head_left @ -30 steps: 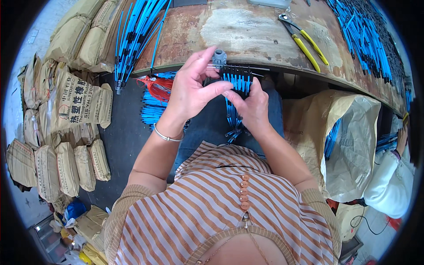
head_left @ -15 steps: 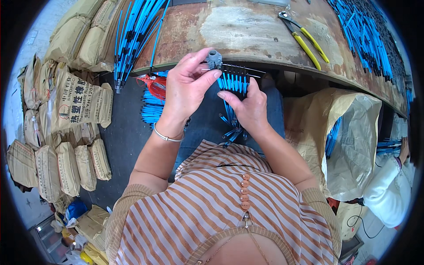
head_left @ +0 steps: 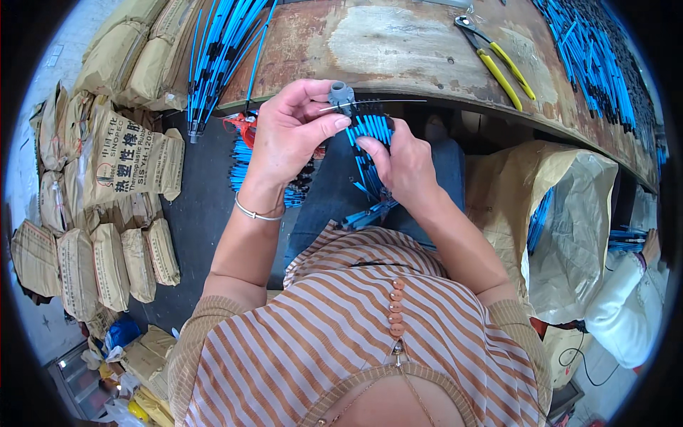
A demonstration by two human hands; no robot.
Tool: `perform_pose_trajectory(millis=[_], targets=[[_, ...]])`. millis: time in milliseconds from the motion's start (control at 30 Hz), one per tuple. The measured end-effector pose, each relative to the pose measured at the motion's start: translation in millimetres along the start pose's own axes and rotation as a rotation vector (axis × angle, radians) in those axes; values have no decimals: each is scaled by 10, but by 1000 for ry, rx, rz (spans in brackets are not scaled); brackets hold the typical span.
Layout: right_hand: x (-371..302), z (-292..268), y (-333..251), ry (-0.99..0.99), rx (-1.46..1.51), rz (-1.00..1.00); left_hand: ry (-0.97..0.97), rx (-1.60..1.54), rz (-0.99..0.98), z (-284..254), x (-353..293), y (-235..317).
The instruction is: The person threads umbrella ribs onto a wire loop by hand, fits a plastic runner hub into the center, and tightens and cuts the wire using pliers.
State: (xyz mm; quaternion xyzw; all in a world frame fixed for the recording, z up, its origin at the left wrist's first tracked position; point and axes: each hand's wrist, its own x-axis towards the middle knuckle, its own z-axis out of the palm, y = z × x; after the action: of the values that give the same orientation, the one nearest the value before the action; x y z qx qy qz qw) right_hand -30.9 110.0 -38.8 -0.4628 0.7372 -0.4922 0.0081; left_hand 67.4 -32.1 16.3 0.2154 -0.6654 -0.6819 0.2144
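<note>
My left hand [head_left: 288, 139] is closed on a grey plastic hub [head_left: 341, 95] with a round hole in its top, pinched between thumb and fingers. A thin metal wire [head_left: 405, 100] runs beside the hub and sticks out to the right. Just below the wire, a row of blue rods [head_left: 371, 129] with black ends lies side by side against the hub. My right hand [head_left: 409, 167] is closed around these rods, its thumb across them. Their lower ends [head_left: 370, 213] fan out above my lap. Whether the black ends are threaded on the wire is hard to see.
A worn wooden table [head_left: 299, 43] curves ahead, bearing yellow-handled pliers [head_left: 498, 67] and blue rod bundles [head_left: 587, 64]. More rods [head_left: 245, 167] lie left of my knee. Stacked paper sacks [head_left: 124, 160] stand left; an open sack [head_left: 569, 220] stands right, near another person's white sleeve [head_left: 622, 306].
My right hand has shifted up and left, bringing the blue rods tighter together and closer to the hub. The left hand has moved slightly left, still holding the hub.
</note>
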Motion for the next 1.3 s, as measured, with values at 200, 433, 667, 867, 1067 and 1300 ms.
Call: perform_pose_trajectory(millis=[200,433,667,867,1067,1300], targets=[[89,-16,0,-55,27,9,-28,-20,113,4,-11,-8],[144,-76,64,-175,111,128,94,-221,152,129,-20,-117],[257,-122,141,-403,129,144,-101,-228,157,-71,2,-147],[277,-101,175,-438,206,107,-132,-173,136,-100,4,-121],[303,-179,189,-638,505,115,-307,-192,203,-151,-28,-83],[272,-160,102,-426,216,-2,-261,-211,143,-111,-16,-74]])
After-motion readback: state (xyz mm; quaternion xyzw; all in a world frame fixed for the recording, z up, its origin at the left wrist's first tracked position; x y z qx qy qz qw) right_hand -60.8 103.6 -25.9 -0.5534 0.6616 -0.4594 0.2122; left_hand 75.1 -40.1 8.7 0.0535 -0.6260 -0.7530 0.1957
